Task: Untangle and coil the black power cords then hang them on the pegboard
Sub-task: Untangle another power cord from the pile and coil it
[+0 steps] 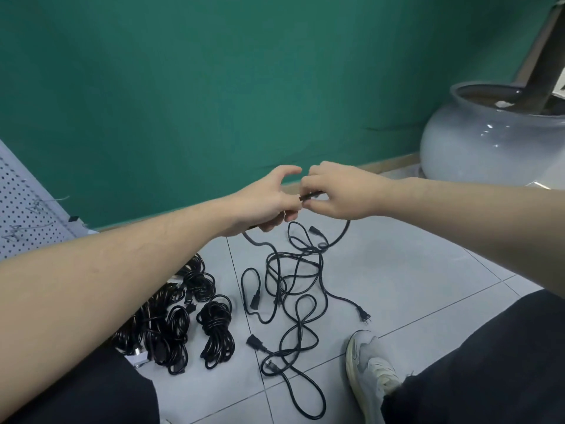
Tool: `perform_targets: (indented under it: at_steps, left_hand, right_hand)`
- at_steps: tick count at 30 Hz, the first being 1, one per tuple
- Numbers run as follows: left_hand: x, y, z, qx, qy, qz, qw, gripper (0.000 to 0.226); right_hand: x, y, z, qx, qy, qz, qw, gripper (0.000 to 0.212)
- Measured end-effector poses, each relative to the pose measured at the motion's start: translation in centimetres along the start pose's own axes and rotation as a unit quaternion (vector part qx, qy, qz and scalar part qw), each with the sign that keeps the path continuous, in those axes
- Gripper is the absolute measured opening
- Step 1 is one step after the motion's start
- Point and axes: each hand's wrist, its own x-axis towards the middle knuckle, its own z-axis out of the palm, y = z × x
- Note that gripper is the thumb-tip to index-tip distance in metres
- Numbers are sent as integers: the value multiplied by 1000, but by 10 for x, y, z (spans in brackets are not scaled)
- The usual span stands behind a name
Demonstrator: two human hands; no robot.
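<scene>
Coiled cord bundles (195, 313) lie on the floor tiles (397, 270) beside the tangled cords (293, 289). Above, left hand (263, 203) and right hand (339, 191) pinch one raised cord strand (310, 196). Pegboard (27, 206) stands far left.

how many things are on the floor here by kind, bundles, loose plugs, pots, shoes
coiled cord bundles: about 4, the left ones overlap so the count is unsure
plug ends showing in the loose tangle: 6
ceramic pot: 1
shoe: 1
total: about 12
</scene>
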Motion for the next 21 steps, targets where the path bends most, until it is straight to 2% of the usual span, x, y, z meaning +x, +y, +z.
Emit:
perform_targets:
  at_steps: [3,6,8,11,14,16,17,19,21]
  left_hand:
    - [-5,-5,-6,57,-27,33,997,36]
    - [-12,-29,-14,137,-71,22,988,17]
    - [-13,-48,-19,167,-93,7,982,9]
    - [-11,-66,-21,141,-69,-22,987,19]
    - [-5,-68,-18,173,-8,-37,984,29]
    - [0,-62,-16,157,54,-21,986,24]
    - [2,-56,-15,150,81,-15,985,20]
    - [4,-39,-10,141,105,-18,984,13]
    - [7,-22,-3,103,93,-23,990,21]
  right_hand:
    - [-7,1,2,143,-59,37,987,19]
    - [-13,6,-6,184,1,30,982,17]
    - [-17,9,-15,247,47,52,966,17]
    - [-20,17,-22,301,68,97,946,20]
    - [-20,31,-19,215,31,159,963,18]
    - [-21,38,-16,158,-16,200,967,8]
    - [-23,39,-14,157,-30,215,964,10]
    - [-25,33,-11,191,-27,209,959,35]
    - [-21,19,-10,208,-7,169,963,51]
